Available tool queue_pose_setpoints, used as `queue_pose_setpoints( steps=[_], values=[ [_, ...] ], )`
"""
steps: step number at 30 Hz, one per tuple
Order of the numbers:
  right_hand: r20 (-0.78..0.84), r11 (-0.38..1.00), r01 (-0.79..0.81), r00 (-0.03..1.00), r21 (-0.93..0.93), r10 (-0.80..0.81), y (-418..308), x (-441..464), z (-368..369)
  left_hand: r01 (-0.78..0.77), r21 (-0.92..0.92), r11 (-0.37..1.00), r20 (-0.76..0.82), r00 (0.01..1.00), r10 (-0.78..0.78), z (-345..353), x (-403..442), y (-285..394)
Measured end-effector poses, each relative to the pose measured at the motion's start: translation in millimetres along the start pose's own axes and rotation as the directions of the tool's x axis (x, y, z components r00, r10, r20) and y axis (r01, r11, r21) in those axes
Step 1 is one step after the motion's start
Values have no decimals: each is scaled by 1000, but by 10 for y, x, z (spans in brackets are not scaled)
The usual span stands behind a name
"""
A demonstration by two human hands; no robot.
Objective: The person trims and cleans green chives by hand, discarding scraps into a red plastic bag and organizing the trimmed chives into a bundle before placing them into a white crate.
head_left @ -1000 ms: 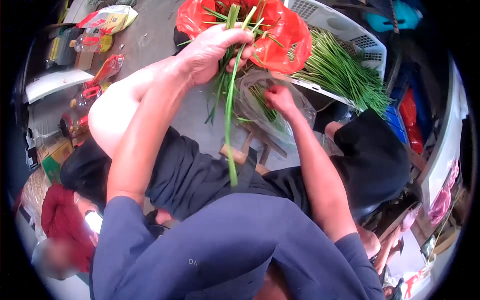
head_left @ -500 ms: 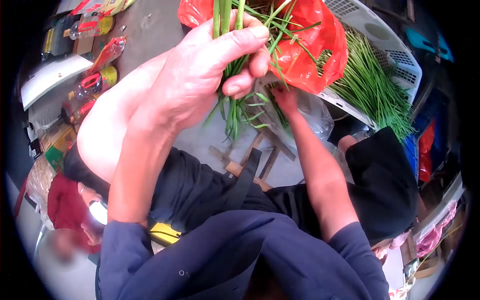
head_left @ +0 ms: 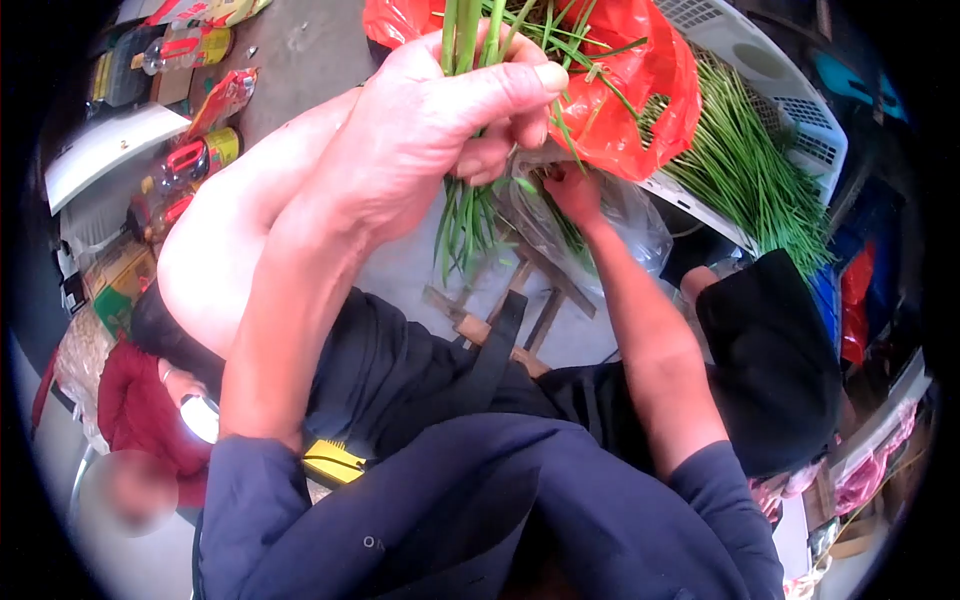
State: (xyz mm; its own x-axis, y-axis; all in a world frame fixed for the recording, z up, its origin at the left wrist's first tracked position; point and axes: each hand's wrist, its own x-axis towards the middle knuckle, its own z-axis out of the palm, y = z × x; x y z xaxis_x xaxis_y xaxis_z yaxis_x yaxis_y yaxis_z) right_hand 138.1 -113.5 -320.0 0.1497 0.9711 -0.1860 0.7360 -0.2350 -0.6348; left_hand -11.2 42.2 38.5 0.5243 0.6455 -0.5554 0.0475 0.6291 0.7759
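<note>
Poking out above and below the left hand [head_left: 420,140], a bunch of green stalks [head_left: 466,228] sits at the upper middle of the view. The left hand is clamped on the bunch, its thumb laid across the front; the thick pale-green ends point up past the top edge, and thin leaves hang below the fist. Just to the right, behind the fingers, a red bag [head_left: 655,110] gapes open with loose green stems in it. Below the red bag, a clear bag [head_left: 640,235] holds more stems, and the right hand [head_left: 576,196] is at its opening, fingers bent – they are partly hidden, so I cannot tell whether they grip anything.

Farther right, a white crate [head_left: 828,135] with slotted walls bears a large heap [head_left: 745,165] of long green stalks, their tips spilling over the near edge. Under the hands, a wooden frame [head_left: 472,328] stands on the grey floor [head_left: 405,275], between the legs of the person, who wears dark trousers [head_left: 390,370] and a navy shirt [head_left: 430,500].

Along the left side are bottles [head_left: 222,148] with yellow labels. At lower left, another person in a dark red top [head_left: 150,400] has a hand at a bright white object [head_left: 200,418] – too glaring to make out.
</note>
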Motion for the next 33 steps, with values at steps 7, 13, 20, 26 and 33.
queue_pose_setpoints(
  steps=[7, 13, 20, 26, 33],
  values=[
    [397, 808, -355, 903, 471, 166, -236, 81, -753, -82, 62, 995, 31, 996, 80, 13, -48, -37],
    [714, 757, -496, 698, 425, 56, -663, -202, -1428, -133, 105, 986, 109, 987, 121, -69, -16, -133],
    [499, 526, -440, 866, 728, 33, -1354, -148, -2255, -107, 215, 971, 172, 983, 70, -106, 74, -316],
    [324, 406, -322, 944, 855, 64, -1637, -192, -2642, -13, 262, 965, 297, 952, -68, 58, 42, -485],
    [263, 332, -276, 961, 902, 82, -1667, -227, -2575, 22, 282, 959, 369, 920, -129, 172, 16, -558]
  ],
)
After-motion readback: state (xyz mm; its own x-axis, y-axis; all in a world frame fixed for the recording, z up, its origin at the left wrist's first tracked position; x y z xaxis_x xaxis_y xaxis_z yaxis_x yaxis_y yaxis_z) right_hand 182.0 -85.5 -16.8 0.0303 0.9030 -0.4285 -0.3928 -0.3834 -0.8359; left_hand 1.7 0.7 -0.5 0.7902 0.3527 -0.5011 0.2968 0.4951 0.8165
